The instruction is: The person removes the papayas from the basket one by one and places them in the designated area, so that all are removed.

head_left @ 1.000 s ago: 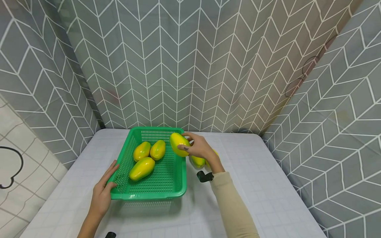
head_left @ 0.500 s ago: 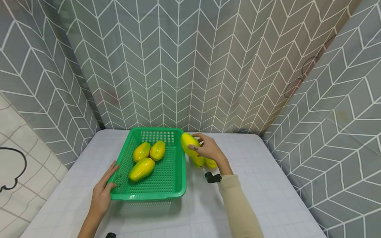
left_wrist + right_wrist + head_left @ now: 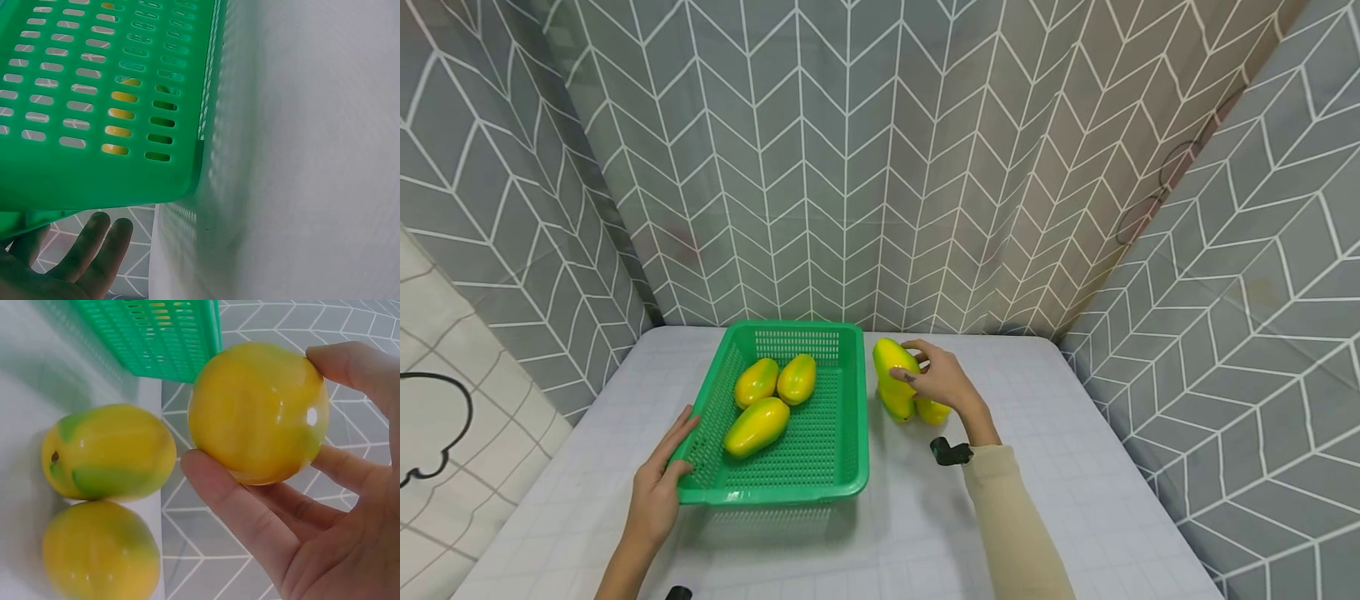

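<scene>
My right hand (image 3: 946, 379) holds a glossy yellow papaya (image 3: 891, 353) with green patches, to the right of the green plastic basket (image 3: 861, 417). In the right wrist view, thumb and fingers are spread around the held papaya (image 3: 256, 412). Below it on the table lie two more, a green-streaked papaya (image 3: 109, 453) and a yellower papaya (image 3: 100, 550), side by side. My left hand (image 3: 657, 493) grips the basket's left rim near the front corner, thumb over the edge. Inside the basket rest three papayas, one of them a longer papaya (image 3: 757, 427) at the front.
A white cloth covers the table (image 3: 1060, 500), which extends to the right of the basket. Behind it hangs a grey curtain (image 3: 865, 167) with white chevron lines, and similar cloth stands at both sides. A black wrist camera (image 3: 951, 452) sits on my right wrist.
My right hand has carried the papaya from over the basket's right rim to the right, over the two papayas on the table. The left hand and basket have stayed put.
</scene>
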Available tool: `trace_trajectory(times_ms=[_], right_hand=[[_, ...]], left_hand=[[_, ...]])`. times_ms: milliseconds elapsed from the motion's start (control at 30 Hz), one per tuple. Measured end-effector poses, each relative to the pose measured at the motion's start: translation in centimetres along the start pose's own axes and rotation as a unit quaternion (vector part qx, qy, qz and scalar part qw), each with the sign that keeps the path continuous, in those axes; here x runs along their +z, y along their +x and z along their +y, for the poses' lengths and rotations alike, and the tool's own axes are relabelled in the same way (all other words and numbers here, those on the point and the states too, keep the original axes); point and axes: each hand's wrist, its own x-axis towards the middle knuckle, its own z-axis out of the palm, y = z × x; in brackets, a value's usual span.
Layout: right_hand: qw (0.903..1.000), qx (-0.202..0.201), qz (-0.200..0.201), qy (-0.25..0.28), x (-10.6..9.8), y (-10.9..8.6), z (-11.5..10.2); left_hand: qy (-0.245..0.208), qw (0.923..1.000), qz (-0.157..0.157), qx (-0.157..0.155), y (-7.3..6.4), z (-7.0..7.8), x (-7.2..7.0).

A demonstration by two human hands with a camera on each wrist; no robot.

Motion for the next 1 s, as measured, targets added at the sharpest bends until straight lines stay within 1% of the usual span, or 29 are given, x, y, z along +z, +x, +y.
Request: trace_trajectory(times_ms=[167, 400, 633, 1000], right_hand=[[0.9999, 0.005, 0.003, -0.011, -0.4, -0.1, 0.8], [0.9994, 0.032, 0.006, 0.008, -1.2, -0.3, 1.8], [0.9985, 0.046, 0.012, 0.026, -2.2, -0.6, 3.0], [0.9971, 0.069, 0.027, 0.019, -3.6, -1.2, 4.5]], left_hand=[[0.001, 1.0000, -0.002, -0.006, 0.0, 0.1, 0.0], [0.002, 0.9999, -0.003, -0.011, 0.0, 0.2, -0.1], [0.007, 0.9999, -0.002, -0.013, 0.0, 0.4, -0.1], [0.009, 0.9999, -0.001, -0.010, 0.1, 0.4, -0.2]])
